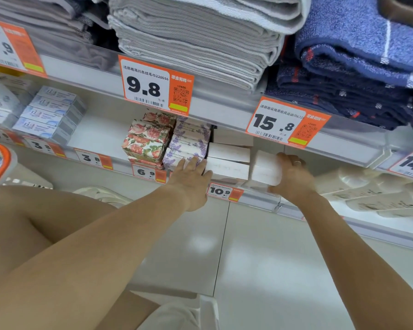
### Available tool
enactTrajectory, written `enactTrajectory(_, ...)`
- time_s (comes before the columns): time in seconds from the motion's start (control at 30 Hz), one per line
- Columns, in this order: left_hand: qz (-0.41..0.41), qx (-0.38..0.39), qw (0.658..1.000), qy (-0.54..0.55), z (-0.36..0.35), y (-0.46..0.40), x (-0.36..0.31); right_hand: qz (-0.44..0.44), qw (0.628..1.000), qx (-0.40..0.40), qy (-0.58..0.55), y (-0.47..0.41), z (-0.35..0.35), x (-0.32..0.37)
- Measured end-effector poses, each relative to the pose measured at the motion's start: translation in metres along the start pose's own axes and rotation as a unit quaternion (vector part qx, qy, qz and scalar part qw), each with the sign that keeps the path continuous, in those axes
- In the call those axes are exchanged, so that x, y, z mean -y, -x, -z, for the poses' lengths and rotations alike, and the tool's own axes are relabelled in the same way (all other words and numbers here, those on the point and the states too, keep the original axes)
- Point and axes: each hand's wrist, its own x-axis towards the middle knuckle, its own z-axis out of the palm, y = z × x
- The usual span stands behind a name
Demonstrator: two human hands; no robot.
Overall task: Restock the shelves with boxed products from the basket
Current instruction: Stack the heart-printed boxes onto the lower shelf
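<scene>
Far left on the shelf (100, 136): a stack of pale blue-white cartons (49, 113), with small price tags below on the shelf edge. To their right, a stack of rose-print boxes (147, 139), then lavender-print boxes (188, 144) pressed up beside them. Left hand (191, 179) reaches in with fingers straight and spread, fingertips resting on the lowest lavender box and on the near left corner of the white box stack (229, 160). That stack is three high, just right of the lavender ones. Right hand (293, 175) grips a single white box (266, 169), fingers curled over its top and right side, holding it just beside the white stack at the shelf front. A ring shows on one finger. Above: grey folded towels (193, 41), then blue towels (360, 55) at far right. Orange price tags (156, 86) hang from the upper shelf edge.
</scene>
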Motion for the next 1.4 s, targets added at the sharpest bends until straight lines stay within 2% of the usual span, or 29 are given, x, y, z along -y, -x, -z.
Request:
enactTrajectory(0.1, 0.001, -0.026, 0.999, 0.023, 0.004, 0.001, 0.002, -0.021, 0.998, -0.055, -0.002, 0.015, 0.011, -0.004)
enactTrajectory(0.3, -0.047, -0.106, 0.981, 0.159, 0.006, 0.012, -0.001, 0.004, 0.999, -0.028, 0.038, 0.035, 0.036, 0.008)
enactTrajectory(0.43, -0.094, -0.063, 0.958, 0.263, 0.019, 0.022, -0.017, 0.09, 0.993, 0.036, 0.065, 0.053, 0.061, 0.027)
enactTrajectory(0.63, -0.114, -0.084, 0.938, 0.315, 0.009, 0.029, -0.043, 0.149, 0.985, 0.036, 0.084, 0.087, 0.07, 0.033)
enactTrajectory(0.73, -0.112, -0.084, 0.945, 0.297, 0.004, 0.035, -0.051, 0.179, 0.98, 0.041, 0.081, 0.101, 0.064, 0.039)
enactTrajectory(0.87, -0.094, -0.077, 0.959, 0.255, 0.0, 0.039, -0.047, 0.195, 0.972, 0.13, -0.007, 0.105, 0.047, 0.054)
enactTrajectory(0.97, -0.076, -0.027, 0.97, 0.227, -0.001, 0.038, -0.024, 0.171, 0.934, 0.233, -0.21, 0.09, 0.045, 0.057)
enactTrajectory(1.03, -0.055, 0.004, 0.974, 0.222, -0.004, 0.041, -0.004, 0.1, 0.918, 0.208, -0.321, 0.064, 0.038, 0.058)
enactTrajectory(1.17, -0.012, 0.051, 0.979, 0.199, -0.018, 0.053, 0.024, -0.063, 0.9, 0.103, -0.418, -0.005, 0.025, 0.069)
enactTrajectory(1.2, -0.005, 0.058, 0.979, 0.197, -0.021, 0.056, 0.029, -0.074, 0.903, 0.092, -0.413, -0.018, 0.023, 0.072)
enactTrajectory(1.3, 0.002, 0.058, 0.977, 0.207, -0.031, 0.061, 0.04, -0.012, 0.94, 0.073, -0.334, -0.05, 0.025, 0.086)
enactTrajectory(1.4, 0.014, 0.051, 0.972, 0.229, -0.037, 0.062, 0.044, 0.016, 0.953, 0.073, -0.294, -0.067, 0.025, 0.099)
